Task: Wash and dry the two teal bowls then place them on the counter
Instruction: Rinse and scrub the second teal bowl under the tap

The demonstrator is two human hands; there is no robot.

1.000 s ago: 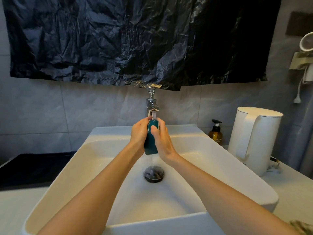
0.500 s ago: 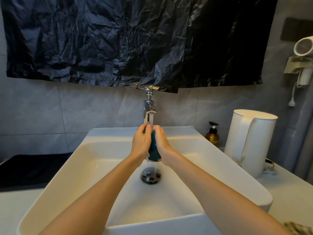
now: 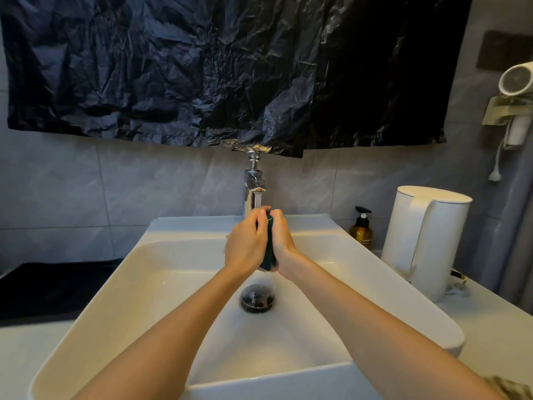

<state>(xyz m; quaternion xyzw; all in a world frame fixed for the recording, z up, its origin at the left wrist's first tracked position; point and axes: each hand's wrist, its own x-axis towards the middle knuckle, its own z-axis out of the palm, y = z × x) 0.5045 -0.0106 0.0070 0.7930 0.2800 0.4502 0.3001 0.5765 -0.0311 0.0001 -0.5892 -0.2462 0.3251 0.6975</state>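
I have the left hand (image 3: pixel 245 245) and right hand (image 3: pixel 285 243) clasped round one teal bowl (image 3: pixel 268 255), held on edge under the running tap (image 3: pixel 255 180) over the sink (image 3: pixel 173 252), so I judge washing is under way; next it needs rinsing all round, then drying.

- One wide-angle camera only, worn on the person's head, facing forward and down over the sink (image 3: pixel 184 226) toward the tiled wall (image 3: pixel 86 192).
- It sits near: the arms (image 3: pixel 173 336) enter from the bottom edge, the sink filling the lower half.

One bowl (image 3: pixel 269 252), one kettle (image 3: pixel 424 241), one bottle (image 3: pixel 361 230).
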